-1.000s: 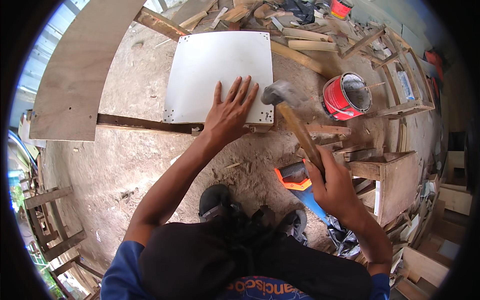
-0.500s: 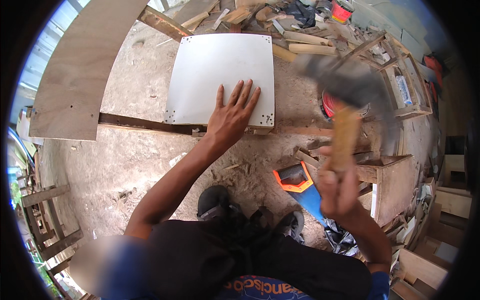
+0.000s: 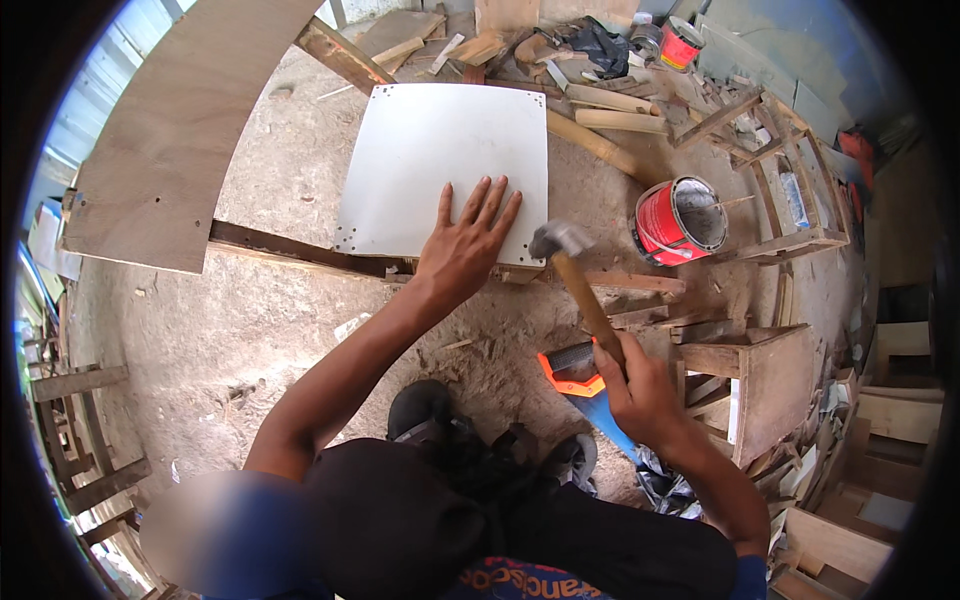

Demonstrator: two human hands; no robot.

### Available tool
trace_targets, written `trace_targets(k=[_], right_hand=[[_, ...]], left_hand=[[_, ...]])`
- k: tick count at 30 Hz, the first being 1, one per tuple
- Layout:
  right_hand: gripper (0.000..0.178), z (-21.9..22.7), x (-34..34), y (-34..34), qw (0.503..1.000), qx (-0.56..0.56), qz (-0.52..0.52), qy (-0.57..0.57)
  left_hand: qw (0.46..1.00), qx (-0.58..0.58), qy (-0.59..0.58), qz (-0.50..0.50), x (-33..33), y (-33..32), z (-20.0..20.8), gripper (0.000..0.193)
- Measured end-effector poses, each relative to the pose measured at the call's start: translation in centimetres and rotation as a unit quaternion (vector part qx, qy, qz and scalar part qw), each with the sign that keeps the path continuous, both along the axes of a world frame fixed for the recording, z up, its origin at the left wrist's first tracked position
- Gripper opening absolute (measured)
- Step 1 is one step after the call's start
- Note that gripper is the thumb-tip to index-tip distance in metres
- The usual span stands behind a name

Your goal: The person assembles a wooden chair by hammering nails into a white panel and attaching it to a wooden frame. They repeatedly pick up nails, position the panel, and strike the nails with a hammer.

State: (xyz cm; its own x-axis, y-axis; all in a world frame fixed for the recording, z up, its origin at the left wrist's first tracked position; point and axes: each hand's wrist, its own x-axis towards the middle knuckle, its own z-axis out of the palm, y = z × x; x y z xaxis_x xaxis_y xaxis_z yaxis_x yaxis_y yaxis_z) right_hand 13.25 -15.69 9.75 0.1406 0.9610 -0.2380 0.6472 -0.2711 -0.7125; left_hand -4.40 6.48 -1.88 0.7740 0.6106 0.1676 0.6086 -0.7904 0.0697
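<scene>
A square white panel (image 3: 440, 150) lies flat on a wooden support, with small dark marks clustered at its corners. My left hand (image 3: 467, 235) rests on its near right part, palm down and fingers spread. My right hand (image 3: 640, 385) grips a hammer (image 3: 588, 300) by its wooden handle. The hammer's metal head is at the panel's near right corner; whether it touches the panel I cannot tell. Below the hammer, a saw (image 3: 605, 420) with an orange and black handle and blue blade leans near my right hand.
A red bucket (image 3: 668, 222) stands right of the panel. Beyond lie wood scraps (image 3: 620, 120) and a wooden frame (image 3: 815, 240). A wooden box (image 3: 780, 385) sits at the right. A large plywood sheet (image 3: 170, 140) is at the left, above a wooden beam (image 3: 290, 245).
My right hand has swung the hammer down and left, from raised over the bucket to the panel's near right corner. My left hand stays on the panel.
</scene>
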Motion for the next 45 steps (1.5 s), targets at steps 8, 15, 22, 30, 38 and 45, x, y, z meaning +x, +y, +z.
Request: trace_targets(k=[8, 15, 22, 30, 38, 45], right_hand=[[0.029, 2.2, -0.2, 0.5, 0.937, 0.330, 0.011, 0.111], [0.027, -2.2, 0.4, -0.6, 0.998, 0.041, -0.040, -0.006], [0.031, -3.0, -0.5, 0.0, 0.996, 0.048, -0.053, 0.049], [0.043, 0.8, -0.3, 1.4, 0.866, 0.449, 0.014, 0.222], [0.026, -5.0, -1.8, -1.6, 0.998, 0.050, -0.038, 0.028], [0.032, -6.1, -1.9, -1.2, 0.990, 0.115, -0.062, 0.045]], left_hand=[[1.000, 0.003, -0.005, 0.010, -0.7, 0.0, 0.2, 0.083], [1.000, 0.004, 0.006, 0.011, -0.2, 0.1, 0.2, 0.085], [1.000, -0.001, 0.019, 0.008, -0.1, 0.0, 0.0, 0.088], [1.000, -0.014, -0.003, 0.006, -0.6, 0.0, 0.0, 0.085], [1.000, -0.003, -0.029, -0.003, -0.7, 0.0, -0.1, 0.078], [1.000, -0.005, -0.014, -0.001, -0.5, -0.1, 0.1, 0.076]])
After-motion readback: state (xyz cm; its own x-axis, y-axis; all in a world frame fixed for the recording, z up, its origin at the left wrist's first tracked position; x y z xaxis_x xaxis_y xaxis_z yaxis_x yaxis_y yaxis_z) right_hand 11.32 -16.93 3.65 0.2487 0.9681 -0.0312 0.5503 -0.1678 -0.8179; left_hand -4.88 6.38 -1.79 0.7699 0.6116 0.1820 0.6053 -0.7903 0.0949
